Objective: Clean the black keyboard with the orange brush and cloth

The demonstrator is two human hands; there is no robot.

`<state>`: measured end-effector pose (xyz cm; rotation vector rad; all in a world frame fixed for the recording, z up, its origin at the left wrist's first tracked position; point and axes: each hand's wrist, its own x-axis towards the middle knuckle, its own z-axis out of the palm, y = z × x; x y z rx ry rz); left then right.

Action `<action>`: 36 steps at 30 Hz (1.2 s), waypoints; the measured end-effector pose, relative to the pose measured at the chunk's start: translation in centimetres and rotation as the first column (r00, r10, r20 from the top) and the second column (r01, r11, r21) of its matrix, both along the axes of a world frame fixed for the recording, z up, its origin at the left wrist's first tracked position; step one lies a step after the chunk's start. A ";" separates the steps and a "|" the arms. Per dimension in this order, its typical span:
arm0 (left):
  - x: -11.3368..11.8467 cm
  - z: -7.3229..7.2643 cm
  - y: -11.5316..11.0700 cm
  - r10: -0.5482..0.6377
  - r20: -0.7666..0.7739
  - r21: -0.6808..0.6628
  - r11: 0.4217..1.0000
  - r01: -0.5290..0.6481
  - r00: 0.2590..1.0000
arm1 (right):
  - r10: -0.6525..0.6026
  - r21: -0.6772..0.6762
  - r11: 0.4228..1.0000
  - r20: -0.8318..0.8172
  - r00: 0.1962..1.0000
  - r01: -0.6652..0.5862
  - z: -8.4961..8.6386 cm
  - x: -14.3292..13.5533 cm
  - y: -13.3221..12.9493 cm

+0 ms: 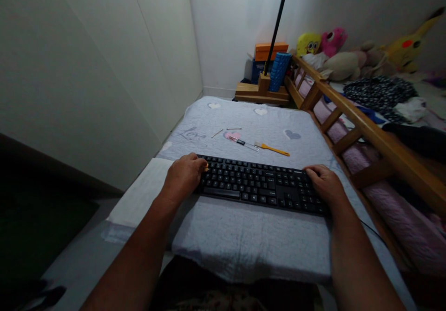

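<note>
A black computer keyboard [240,178] is held by its two short ends over the cloth-covered table [251,236]. My left hand [186,174] is closed on its left end, thumb on top near the corner keys. Closed on the right end is my right hand [324,183], with the thumb along the top edge and the other fingers hidden. Beyond the keyboard lie a yellow-handled brush [275,150], a thin tool with a black middle and clear end [241,142], and two small cotton swabs [216,133].
White paper or cloth [142,195] lies at the table's left edge. A wooden bed rail [376,125] runs along the right, with plush toys [310,44] behind it. At the back stands a black pole [277,23] on a wooden base. A pale cabinet [139,55] borders the left.
</note>
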<state>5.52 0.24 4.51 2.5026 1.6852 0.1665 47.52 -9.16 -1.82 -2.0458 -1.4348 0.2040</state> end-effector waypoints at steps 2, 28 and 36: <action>0.3 0.1 -0.1 -0.002 0.007 0.003 1.000 0.002 1.000 | -0.005 -0.006 1.000 -0.001 1.000 0.005 0.0 0.0 0.0; 1.6 -0.5 -0.4 -0.124 0.062 0.000 0.992 0.125 0.990 | 0.001 -0.008 1.000 0.003 1.000 -0.001 0.2 -0.1 -0.1; -1.3 -0.8 0.1 -0.027 0.081 -0.035 0.999 0.029 0.996 | -0.003 0.003 1.000 -0.012 1.000 0.003 0.0 0.0 0.0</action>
